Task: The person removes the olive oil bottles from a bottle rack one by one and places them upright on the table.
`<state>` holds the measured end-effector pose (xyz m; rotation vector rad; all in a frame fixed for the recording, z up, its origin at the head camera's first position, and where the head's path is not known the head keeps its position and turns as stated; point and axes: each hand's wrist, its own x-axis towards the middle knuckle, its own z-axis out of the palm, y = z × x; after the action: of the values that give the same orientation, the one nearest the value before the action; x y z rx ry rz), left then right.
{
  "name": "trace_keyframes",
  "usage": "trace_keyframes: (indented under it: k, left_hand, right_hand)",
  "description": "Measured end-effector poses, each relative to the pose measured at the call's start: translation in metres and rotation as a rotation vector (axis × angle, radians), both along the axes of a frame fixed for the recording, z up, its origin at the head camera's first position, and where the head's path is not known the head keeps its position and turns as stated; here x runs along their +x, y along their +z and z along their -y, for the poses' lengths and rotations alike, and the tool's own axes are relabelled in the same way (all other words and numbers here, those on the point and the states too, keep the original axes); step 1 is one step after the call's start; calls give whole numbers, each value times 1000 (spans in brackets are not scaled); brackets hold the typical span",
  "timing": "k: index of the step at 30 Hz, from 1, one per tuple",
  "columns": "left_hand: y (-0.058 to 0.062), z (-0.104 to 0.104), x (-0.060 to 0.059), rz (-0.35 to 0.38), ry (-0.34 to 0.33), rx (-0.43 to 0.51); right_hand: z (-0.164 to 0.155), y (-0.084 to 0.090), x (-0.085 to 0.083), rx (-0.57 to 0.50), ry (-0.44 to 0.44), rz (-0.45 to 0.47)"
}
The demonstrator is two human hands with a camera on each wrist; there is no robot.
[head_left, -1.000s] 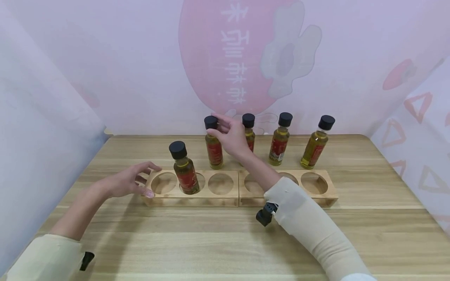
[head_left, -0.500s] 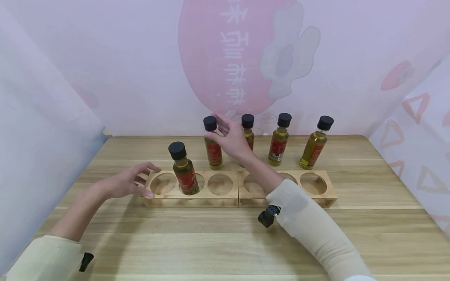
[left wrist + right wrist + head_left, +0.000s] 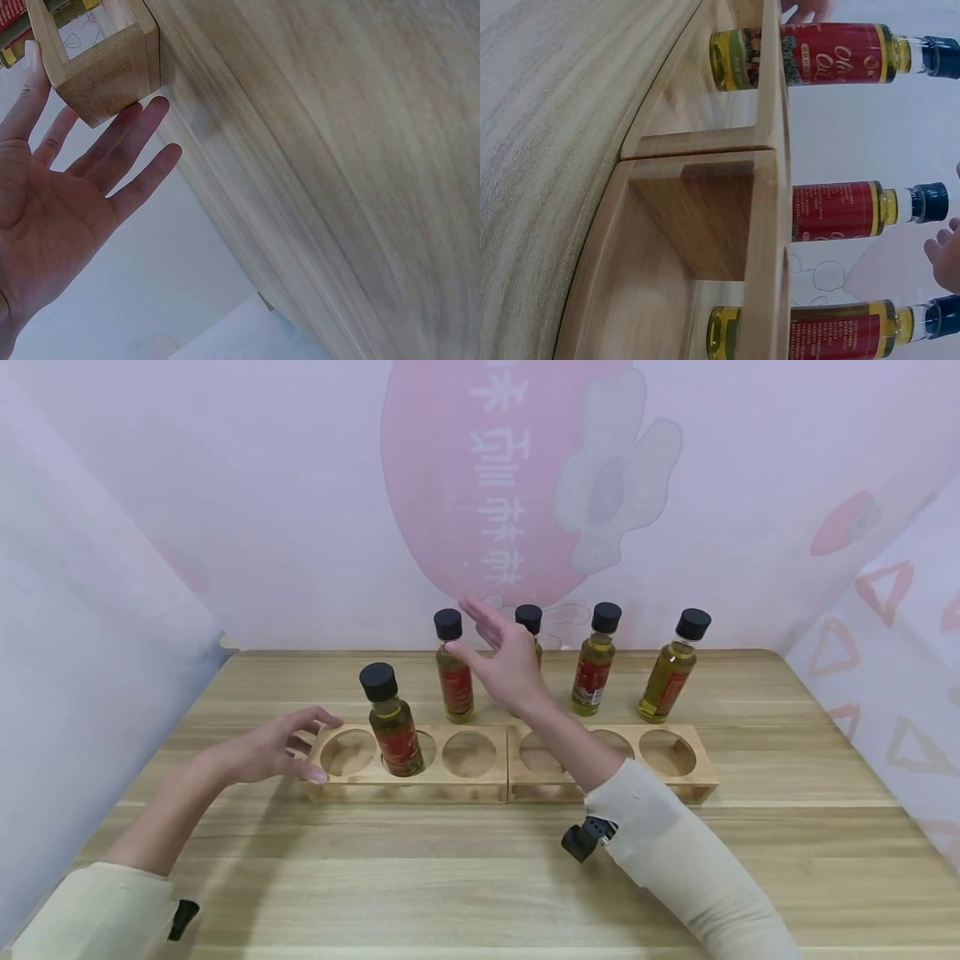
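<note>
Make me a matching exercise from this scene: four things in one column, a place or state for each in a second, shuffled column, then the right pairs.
Things
1. left hand
2. right hand
3. bottle in the rack
4. rightmost bottle

Places or states
A. stands in the second hole of the left rack
B. open, raised beside a back-row bottle's cap, holding nothing
C. stands on the table behind the right rack
D. fingers resting on the left rack's end

Pairs: 1-D, 2-B, 3-A, 4-C
</note>
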<state>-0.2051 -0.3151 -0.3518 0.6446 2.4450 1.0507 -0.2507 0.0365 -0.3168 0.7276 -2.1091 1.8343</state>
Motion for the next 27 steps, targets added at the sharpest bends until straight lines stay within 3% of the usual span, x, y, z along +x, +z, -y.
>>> trace_keyframes:
  k: [16, 27]
  left_hand:
    - [1, 0, 0, 23, 12, -7]
    - [1, -1, 0, 6, 4, -6]
  right_hand:
    - [-4, 8, 23, -18, 58, -27]
    - [5, 7, 39, 7, 165, -69]
